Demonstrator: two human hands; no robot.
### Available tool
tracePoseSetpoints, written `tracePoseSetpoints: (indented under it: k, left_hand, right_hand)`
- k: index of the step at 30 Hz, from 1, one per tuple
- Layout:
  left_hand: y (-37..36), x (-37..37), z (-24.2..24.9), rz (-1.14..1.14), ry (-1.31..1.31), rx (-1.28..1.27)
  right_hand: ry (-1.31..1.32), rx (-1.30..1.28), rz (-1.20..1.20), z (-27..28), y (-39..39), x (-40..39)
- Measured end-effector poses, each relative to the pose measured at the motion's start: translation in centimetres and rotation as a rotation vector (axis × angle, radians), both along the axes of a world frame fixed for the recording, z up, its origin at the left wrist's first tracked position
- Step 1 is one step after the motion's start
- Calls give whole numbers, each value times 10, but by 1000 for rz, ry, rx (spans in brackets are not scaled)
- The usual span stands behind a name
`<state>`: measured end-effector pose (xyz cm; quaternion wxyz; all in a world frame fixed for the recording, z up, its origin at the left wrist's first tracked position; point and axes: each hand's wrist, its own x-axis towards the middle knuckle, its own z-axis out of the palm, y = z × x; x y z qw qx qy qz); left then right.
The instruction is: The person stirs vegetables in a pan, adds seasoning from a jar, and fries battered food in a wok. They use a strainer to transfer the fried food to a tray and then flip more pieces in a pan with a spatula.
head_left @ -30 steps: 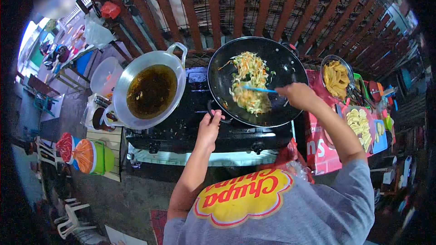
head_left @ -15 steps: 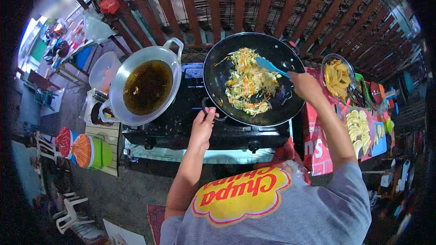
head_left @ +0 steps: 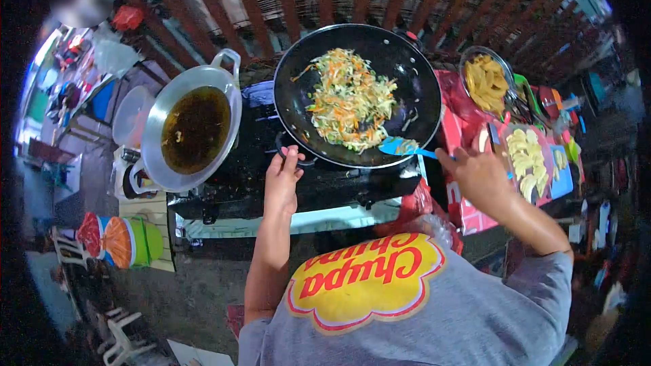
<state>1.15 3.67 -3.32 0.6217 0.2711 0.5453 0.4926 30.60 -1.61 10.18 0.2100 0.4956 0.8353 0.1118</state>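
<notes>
A black wok (head_left: pixel 415 81) on the stove holds a heap of shredded vegetables (head_left: pixel 349 98) with cabbage and orange carrot strips. My left hand (head_left: pixel 282 175) is closed on the wok's dark loop handle at its near left side. In my right hand (head_left: pixel 480 177) is a blue spatula (head_left: pixel 400 147), held by its handle. The spatula's blade lies inside the wok near the lower right rim, at the edge of the vegetables, with some bits stuck to it.
Left of the wok, a metal pan (head_left: pixel 157 122) contains dark oil. At the right are a bowl of yellowish strips (head_left: pixel 486 83) and a board with pale slices (head_left: pixel 525 156). Wooden slats (head_left: pixel 325 7) stand behind the stove (head_left: pixel 325 186). Covered buckets (head_left: pixel 144 242) stand at left.
The spatula has moved from the upper middle of the wok down to its near right edge, with my right hand lower. The vegetables sit more gathered. The whole view has shifted slightly.
</notes>
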Motion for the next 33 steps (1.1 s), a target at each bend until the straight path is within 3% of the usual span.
tracePoseSetpoints:
  k: [2,3,5,7,8,10,12,14,15,20,25,28,30,31,32,33]
  left_hand:
    - [0,-2,-1,-21,-40,4]
    - [1,-2,0,-22,-48,3]
    - [2,-4,-1,-29,-53,12]
    - [2,-5,0,-41,-53,12]
    - [2,-5,0,-44,-44,6]
    - [1,-5,-1,-50,-71,8]
    - [1,-5,-1,-54,-103,19]
    - [0,-5,-1,-67,-89,22]
    - [-1,-5,-1,-67,-109,23]
    - [0,-4,-7,-38,-211,84]
    - [0,-4,-7,-36,-275,98]
    - [1,-6,-9,-56,-284,95]
    - [1,-6,-10,-71,-264,94]
    - [1,-7,-9,-70,-267,90]
    - [0,-7,-8,-71,-260,89]
    - [0,-7,-8,-70,-252,88]
  right_hand:
    - [-48,23,72,22,-7,1]
    - [-14,-69,-70,35,-12,-4]
    - [-103,-77,-98,66,-17,-15]
    - [-12,-123,-93,77,-11,-5]
    - [-22,-119,-97,72,0,-6]
    - [27,-155,-333,50,20,-4]
    - [289,-102,-492,-3,38,6]
    - [527,-132,-473,-43,38,6]
    - [525,-128,-476,-44,33,5]
    - [318,-376,-471,0,6,-4]
    - [346,-505,-359,53,6,-2]
    - [233,-474,-279,70,17,-2]
    - [28,-327,-431,77,30,-10]
    - [158,-87,-330,63,31,-1]
    - [157,-89,-330,55,34,-3]
    - [-74,-44,-283,48,39,-8]
